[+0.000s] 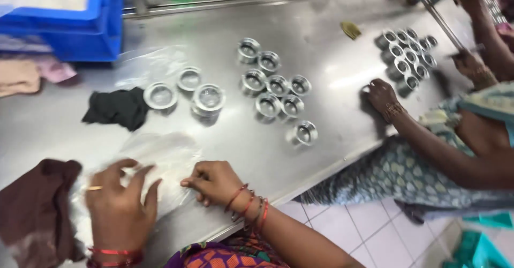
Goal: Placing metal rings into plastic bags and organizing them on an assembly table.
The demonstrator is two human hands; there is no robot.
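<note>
A clear plastic bag (160, 158) lies flat on the steel table (321, 43) near its front edge. My left hand (120, 201) rests on the bag's left part with fingers spread, a ring on one finger. My right hand (214, 182) pinches the bag's right edge with curled fingers. Beyond the bag stand three wide shiny metal rings (187, 91). Further right sits a cluster of several smaller metal rings (276, 88).
A dark red cloth (35, 209) lies left of my left hand, a black cloth (118, 107) behind the bag. Blue crates (80, 21) stand at the back left. A co-worker's hand (381, 94) rests by another group of metal rings (409, 54) at the right.
</note>
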